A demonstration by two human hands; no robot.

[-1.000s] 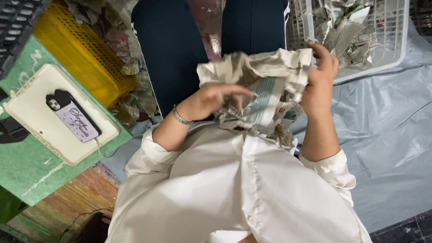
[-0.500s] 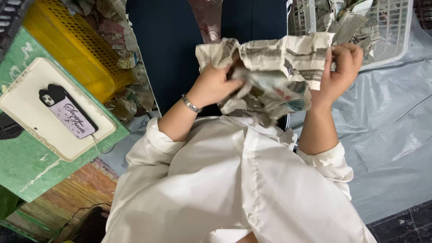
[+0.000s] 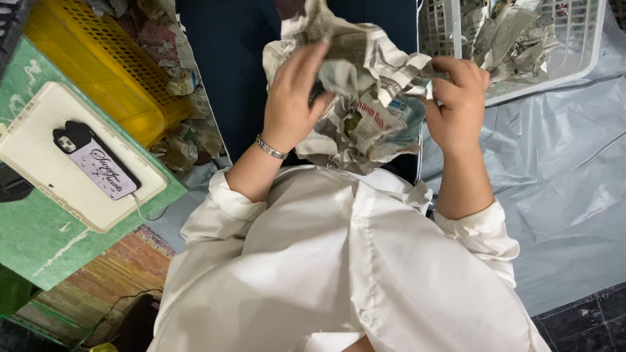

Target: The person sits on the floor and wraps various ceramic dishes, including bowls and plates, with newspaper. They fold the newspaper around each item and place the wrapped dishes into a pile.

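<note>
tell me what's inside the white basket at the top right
The white basket holds crumpled newspaper wads heaped against its slatted wall. Whatever lies beneath them is covered, and the basket's far part runs out of view.

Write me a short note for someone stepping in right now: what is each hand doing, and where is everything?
Left hand: fingers spread on the crumpled newspaper wad, gripping its left side.
Right hand: pinching the wad's right edge.
The wad is held up in front of the chest, over the dark blue lap.
White plastic basket, upper right on the grey sheet, already holds crumpled newspaper.
Yellow crate at left, with loose paper scraps beside it.
Done: some wads in the basket. Left: this wad is not yet set down.
</note>
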